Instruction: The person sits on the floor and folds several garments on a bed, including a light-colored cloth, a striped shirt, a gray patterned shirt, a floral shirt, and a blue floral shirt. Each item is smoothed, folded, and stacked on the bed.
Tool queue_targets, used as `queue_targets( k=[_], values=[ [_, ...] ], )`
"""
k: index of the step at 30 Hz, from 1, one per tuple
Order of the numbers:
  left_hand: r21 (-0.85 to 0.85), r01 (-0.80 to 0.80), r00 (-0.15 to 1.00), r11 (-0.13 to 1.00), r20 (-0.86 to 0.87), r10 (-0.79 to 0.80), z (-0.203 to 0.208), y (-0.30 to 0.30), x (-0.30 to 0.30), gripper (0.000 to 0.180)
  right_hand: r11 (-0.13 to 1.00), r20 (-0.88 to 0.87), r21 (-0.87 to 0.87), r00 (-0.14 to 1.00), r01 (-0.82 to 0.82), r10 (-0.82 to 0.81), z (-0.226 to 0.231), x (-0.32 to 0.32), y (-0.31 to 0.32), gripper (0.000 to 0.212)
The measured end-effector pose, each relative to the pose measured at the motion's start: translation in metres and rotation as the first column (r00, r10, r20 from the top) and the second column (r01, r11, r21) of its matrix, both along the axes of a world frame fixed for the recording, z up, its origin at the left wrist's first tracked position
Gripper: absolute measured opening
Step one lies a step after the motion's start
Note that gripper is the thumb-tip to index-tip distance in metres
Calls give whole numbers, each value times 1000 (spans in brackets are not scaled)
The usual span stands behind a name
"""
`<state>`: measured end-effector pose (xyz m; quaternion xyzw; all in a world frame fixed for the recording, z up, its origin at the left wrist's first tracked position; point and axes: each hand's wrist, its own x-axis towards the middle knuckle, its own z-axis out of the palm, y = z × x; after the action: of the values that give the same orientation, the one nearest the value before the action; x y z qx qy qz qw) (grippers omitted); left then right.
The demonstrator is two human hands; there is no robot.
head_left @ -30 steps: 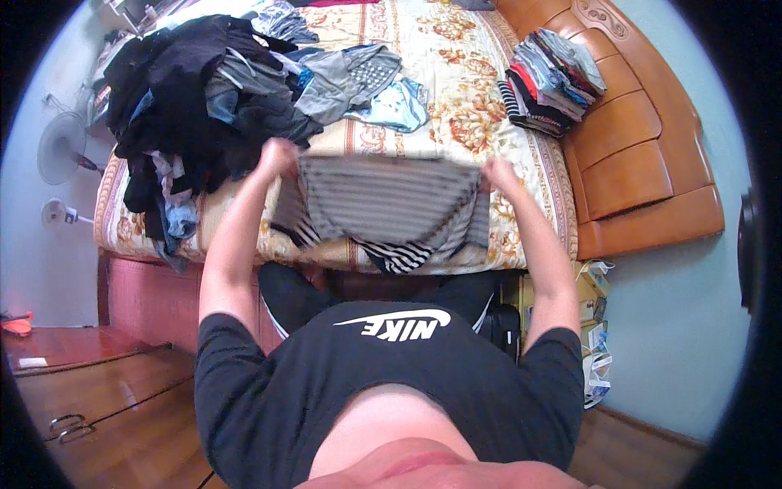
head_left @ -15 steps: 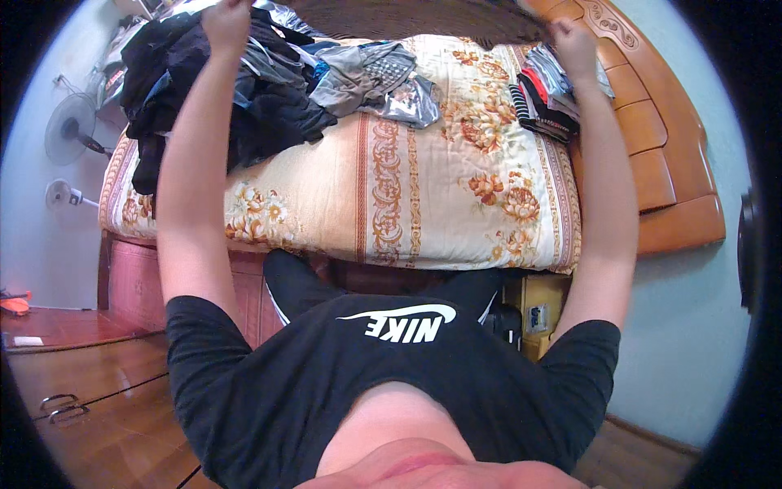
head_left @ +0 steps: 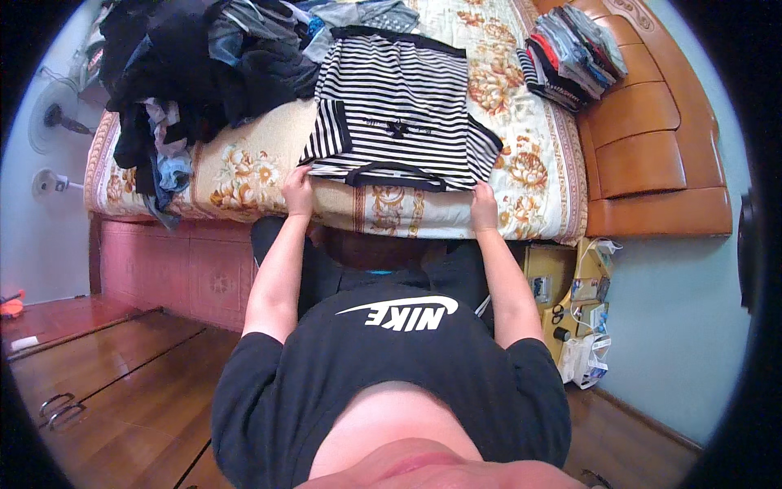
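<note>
A black-and-white striped T-shirt (head_left: pixel 395 90) lies spread on the bed (head_left: pixel 244 175), its dark collar toward me and its hem at the far side. My left hand (head_left: pixel 299 192) pinches the shirt's near left shoulder, close to the left sleeve. On the other side of the collar, my right hand (head_left: pixel 484 205) pinches the near right shoulder. Both sleeves lie out at the sides, the right one partly folded down. A small dark print shows in the middle of the shirt.
A heap of dark loose clothes (head_left: pixel 187 73) covers the bed's far left. At the right, a stack of folded clothes (head_left: pixel 570 57) sits beside the brown headboard (head_left: pixel 652 155). A yellowish bedside unit (head_left: pixel 562 301) with small items stands at the bed's near right corner. Fans (head_left: pixel 53 118) are at the left wall.
The shirt has come down from the raised hands and now lies flat on the bed. Both hands have lowered toward me, still gripping it.
</note>
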<state>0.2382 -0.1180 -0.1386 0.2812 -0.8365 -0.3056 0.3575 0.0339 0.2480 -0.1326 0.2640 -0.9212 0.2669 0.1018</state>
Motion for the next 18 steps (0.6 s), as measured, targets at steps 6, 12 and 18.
queue_targets(
  k=[6, 12, 18],
  values=[
    [-75, 81, 995, 994, 61, -77, -22, 15, 47, 15, 999, -107, 41, 994, 7, -3, -19, 41, 35, 11],
    [-80, 181, 981, 980, 89, -174, -22, 20, 59, 11, 993, -16, 118, 1000, 14, -12, -24, 60, 39, 11],
    [-103, 149, 987, 983, 77, -141, -14, 26, 61, 20, 946, -136, 307, 989, 102, -62, -1, 68, 17, 20]
  ],
)
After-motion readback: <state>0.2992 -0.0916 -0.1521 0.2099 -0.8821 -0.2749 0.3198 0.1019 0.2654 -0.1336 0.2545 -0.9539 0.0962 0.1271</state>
